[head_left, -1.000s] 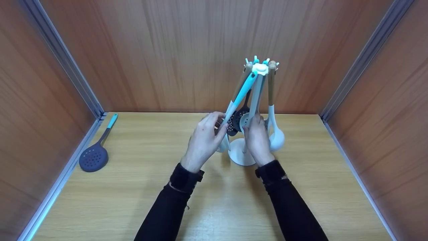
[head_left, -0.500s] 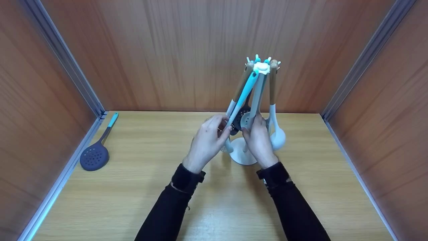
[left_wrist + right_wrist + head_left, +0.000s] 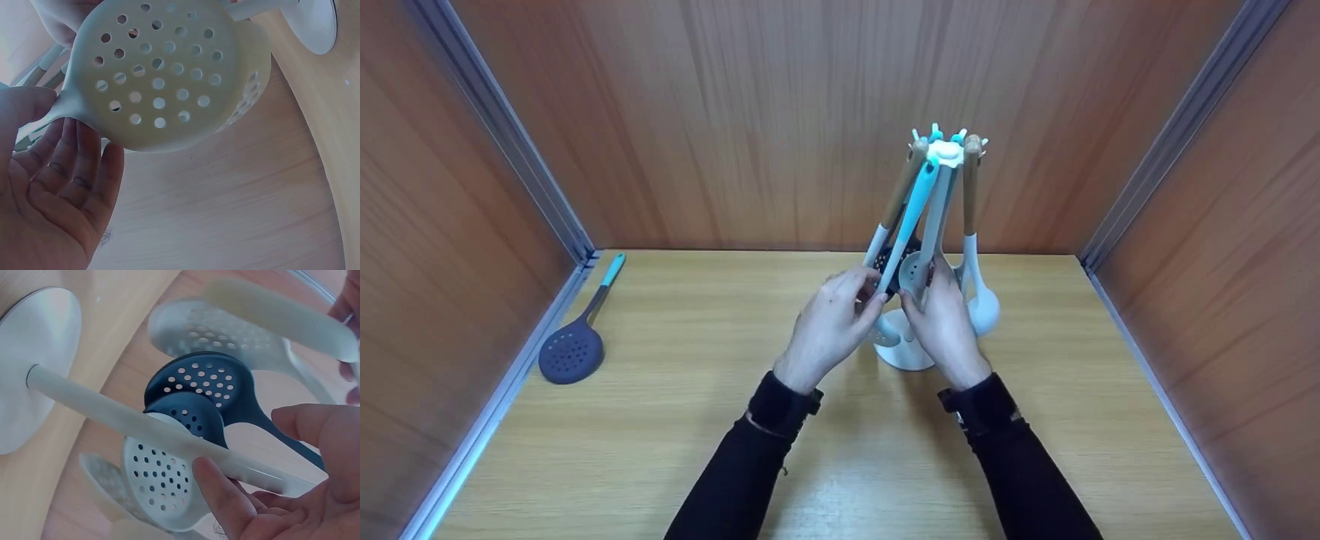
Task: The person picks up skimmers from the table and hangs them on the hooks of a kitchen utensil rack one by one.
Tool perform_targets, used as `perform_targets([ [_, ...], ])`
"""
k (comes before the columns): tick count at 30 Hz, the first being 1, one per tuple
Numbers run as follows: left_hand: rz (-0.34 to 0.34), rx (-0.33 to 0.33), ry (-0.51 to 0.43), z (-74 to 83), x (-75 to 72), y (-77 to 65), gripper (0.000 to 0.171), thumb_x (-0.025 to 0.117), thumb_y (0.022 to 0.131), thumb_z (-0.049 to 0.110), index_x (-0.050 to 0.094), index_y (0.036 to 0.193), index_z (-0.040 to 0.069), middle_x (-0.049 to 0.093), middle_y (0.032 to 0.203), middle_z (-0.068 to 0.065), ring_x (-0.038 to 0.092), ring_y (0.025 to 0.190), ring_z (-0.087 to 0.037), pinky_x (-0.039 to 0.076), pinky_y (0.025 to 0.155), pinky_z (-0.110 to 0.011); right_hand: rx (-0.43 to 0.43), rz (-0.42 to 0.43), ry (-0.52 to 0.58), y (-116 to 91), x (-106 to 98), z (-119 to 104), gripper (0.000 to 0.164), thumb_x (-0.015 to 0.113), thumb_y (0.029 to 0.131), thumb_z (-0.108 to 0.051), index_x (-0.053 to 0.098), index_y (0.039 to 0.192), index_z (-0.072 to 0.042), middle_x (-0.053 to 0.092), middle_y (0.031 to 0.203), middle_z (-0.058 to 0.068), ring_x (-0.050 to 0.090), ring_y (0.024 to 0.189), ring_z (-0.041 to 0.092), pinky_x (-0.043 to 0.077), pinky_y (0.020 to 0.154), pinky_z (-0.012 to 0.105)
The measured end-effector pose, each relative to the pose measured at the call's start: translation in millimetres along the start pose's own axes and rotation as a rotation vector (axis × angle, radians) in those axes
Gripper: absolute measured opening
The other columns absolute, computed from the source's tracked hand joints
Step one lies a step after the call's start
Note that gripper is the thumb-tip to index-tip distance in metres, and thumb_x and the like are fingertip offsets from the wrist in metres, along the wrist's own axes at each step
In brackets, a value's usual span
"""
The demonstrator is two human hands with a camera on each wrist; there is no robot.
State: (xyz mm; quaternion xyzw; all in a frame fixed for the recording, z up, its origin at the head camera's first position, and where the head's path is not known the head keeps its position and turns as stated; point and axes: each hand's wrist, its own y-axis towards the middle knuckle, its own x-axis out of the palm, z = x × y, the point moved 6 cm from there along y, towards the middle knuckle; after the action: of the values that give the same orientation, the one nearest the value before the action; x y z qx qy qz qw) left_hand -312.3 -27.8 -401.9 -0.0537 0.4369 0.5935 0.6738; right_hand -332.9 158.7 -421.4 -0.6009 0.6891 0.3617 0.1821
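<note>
A utensil stand (image 3: 946,152) rises from a round white base (image 3: 901,361), with several utensils around its pole (image 3: 112,410). My left hand (image 3: 832,322) pinches the neck of a pale skimmer (image 3: 163,139) between thumb and fingers; the skimmer's turquoise handle (image 3: 921,196) slants up to the stand's top. Lower on the stand, my right hand (image 3: 949,326) holds the pole between thumb and fingers. Behind the pole hang dark perforated skimmers (image 3: 241,391) and a white one (image 3: 169,516). A white ladle (image 3: 982,311) with a wooden handle hangs at the right.
A dark skimmer (image 3: 572,351) with a turquoise handle end lies on the table (image 3: 682,420) at the far left. Wood-grain panels close in the back (image 3: 735,135), left and right. Another wooden handle (image 3: 904,187) stands left of the turquoise one.
My left hand has shifted a little right and down with the skimmer, whose handle leans less now. My right hand stays on the pole.
</note>
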Motion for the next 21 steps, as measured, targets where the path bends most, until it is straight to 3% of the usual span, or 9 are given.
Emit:
perform_targets([
  [13, -0.018, -0.018, 0.003, -3.7, 3.7, -3.1, 0.028, 0.075, 0.118, 0.028, 0.076, 0.141, 0.012, 0.083, 0.122, -0.004, 0.079, 0.110, -0.023, 0.071, 0.098, -0.041, -0.013, -0.023, -0.015, -17.2, -13.3, -5.9, 0.076, 0.077, 0.114, -0.018, 0.037, 0.176, 0.001, 0.063, 0.161, 0.030, 0.070, 0.149, 0.045, 0.063, 0.123, 0.059],
  [21, -0.006, -0.032, -0.012, -6.6, -2.0, -7.9, 0.029, 0.074, 0.119, 0.027, 0.075, 0.145, 0.015, 0.083, 0.132, -0.005, 0.079, 0.126, -0.022, 0.072, 0.107, -0.041, -0.016, -0.054, -0.024, -29.3, -18.1, -11.1, 0.070, 0.077, 0.116, -0.022, 0.043, 0.173, -0.002, 0.061, 0.165, 0.026, 0.069, 0.151, 0.041, 0.064, 0.121, 0.057],
])
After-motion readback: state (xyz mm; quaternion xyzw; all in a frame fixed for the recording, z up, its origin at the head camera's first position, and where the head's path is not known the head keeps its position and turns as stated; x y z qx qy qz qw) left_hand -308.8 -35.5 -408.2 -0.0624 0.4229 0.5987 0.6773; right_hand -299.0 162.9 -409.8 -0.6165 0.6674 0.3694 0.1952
